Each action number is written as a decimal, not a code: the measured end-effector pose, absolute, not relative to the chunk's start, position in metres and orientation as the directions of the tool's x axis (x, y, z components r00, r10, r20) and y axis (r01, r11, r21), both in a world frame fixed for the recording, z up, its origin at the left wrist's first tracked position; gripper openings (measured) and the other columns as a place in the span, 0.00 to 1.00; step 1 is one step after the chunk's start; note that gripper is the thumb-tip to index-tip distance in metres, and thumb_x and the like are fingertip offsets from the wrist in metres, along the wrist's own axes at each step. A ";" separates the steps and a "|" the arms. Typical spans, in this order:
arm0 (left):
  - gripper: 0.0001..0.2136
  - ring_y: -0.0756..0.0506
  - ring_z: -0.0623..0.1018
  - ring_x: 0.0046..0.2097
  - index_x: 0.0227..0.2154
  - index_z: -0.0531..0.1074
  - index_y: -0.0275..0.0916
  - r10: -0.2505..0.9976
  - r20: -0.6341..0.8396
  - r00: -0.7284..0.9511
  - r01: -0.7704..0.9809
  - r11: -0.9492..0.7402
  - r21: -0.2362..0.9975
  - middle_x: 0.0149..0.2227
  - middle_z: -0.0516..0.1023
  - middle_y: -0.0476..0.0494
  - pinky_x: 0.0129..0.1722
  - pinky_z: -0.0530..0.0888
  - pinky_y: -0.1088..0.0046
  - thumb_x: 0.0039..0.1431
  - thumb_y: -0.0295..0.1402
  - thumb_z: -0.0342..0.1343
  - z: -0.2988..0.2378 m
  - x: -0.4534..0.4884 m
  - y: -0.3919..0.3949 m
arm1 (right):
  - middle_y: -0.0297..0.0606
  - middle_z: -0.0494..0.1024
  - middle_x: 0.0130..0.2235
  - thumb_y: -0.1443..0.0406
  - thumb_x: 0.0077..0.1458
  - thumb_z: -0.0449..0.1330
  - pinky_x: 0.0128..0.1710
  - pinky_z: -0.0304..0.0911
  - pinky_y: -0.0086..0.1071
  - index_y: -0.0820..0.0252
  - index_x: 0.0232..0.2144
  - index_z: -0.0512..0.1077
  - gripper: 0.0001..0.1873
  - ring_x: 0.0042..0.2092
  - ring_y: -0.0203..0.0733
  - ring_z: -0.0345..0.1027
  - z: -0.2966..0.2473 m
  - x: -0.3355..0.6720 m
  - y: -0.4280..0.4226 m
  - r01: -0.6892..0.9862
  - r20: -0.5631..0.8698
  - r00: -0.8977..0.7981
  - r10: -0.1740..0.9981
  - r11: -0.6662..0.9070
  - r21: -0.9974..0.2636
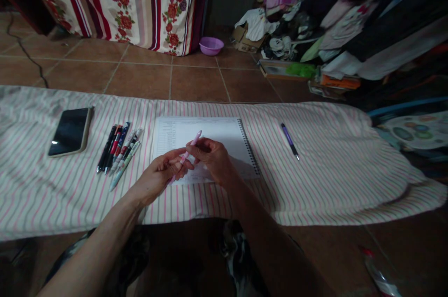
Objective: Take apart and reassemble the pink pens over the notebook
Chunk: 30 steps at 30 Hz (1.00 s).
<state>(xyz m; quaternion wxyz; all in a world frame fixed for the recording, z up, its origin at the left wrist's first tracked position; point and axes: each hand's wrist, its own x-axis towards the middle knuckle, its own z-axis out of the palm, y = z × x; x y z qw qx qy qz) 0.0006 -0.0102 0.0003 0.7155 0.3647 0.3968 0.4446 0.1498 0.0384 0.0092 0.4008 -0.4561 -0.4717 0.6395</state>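
Observation:
Both hands meet over a spiral notebook [210,134] lying open on a striped cloth [332,180]. My left hand [159,178] and my right hand [213,157] are each closed on a pink pen [191,146], which slants up to the right between them. The left hand grips its lower end, the right hand pinches its middle. The notebook page carries faint writing at its top left.
Several pens [119,150] lie in a row left of the notebook, beside a dark phone [70,131]. A purple pen [290,141] lies to the right. Beyond the cloth are tiled floor, a purple bowl [211,45], a floral cover and heaped clothes [315,12].

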 end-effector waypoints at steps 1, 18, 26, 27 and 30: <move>0.14 0.52 0.65 0.28 0.43 0.71 0.34 0.927 -0.236 0.293 -0.350 0.333 0.875 0.32 0.74 0.42 0.28 0.58 0.74 0.54 0.32 0.58 0.000 0.001 -0.011 | 0.30 0.73 0.25 0.60 0.40 0.65 0.24 0.60 0.26 0.60 0.25 0.71 0.11 0.23 0.30 0.62 0.009 0.150 0.038 -0.072 -0.201 -0.267 0.942 -0.228 -0.971; 0.11 0.53 0.62 0.26 0.37 0.75 0.35 0.937 -0.261 0.231 -0.238 0.315 0.919 0.28 0.72 0.46 0.27 0.59 0.75 0.56 0.37 0.56 -0.008 0.006 -0.012 | 0.28 0.67 0.22 0.54 0.41 0.64 0.26 0.56 0.28 0.59 0.22 0.66 0.16 0.25 0.32 0.59 -0.003 0.151 0.035 0.163 -0.097 -0.223 0.970 -0.061 -0.985; 0.11 0.54 0.58 0.22 0.28 0.75 0.33 0.936 -0.270 0.225 -0.286 0.328 0.900 0.22 0.68 0.49 0.23 0.54 0.75 0.55 0.38 0.56 0.001 0.008 -0.011 | 0.30 0.69 0.24 0.55 0.43 0.63 0.28 0.58 0.28 0.59 0.24 0.66 0.15 0.27 0.32 0.61 0.006 0.152 0.032 0.127 -0.121 -0.278 0.953 -0.088 -0.988; 0.11 0.55 0.58 0.22 0.28 0.74 0.33 0.936 -0.266 0.232 -0.312 0.331 0.890 0.22 0.68 0.49 0.23 0.54 0.75 0.55 0.37 0.56 0.003 0.008 -0.011 | 0.31 0.71 0.26 0.55 0.44 0.63 0.28 0.58 0.28 0.59 0.26 0.68 0.14 0.27 0.32 0.62 0.008 0.154 0.033 0.077 -0.120 -0.319 0.940 -0.101 -0.992; 0.10 0.55 0.58 0.22 0.28 0.74 0.33 0.930 -0.254 0.268 -0.360 0.341 0.869 0.21 0.67 0.50 0.24 0.55 0.74 0.56 0.37 0.55 0.008 0.008 -0.011 | 0.33 0.74 0.31 0.56 0.48 0.60 0.23 0.54 0.26 0.57 0.39 0.71 0.17 0.26 0.30 0.60 0.015 0.159 0.033 -0.033 -0.141 -0.407 0.903 -0.168 -0.985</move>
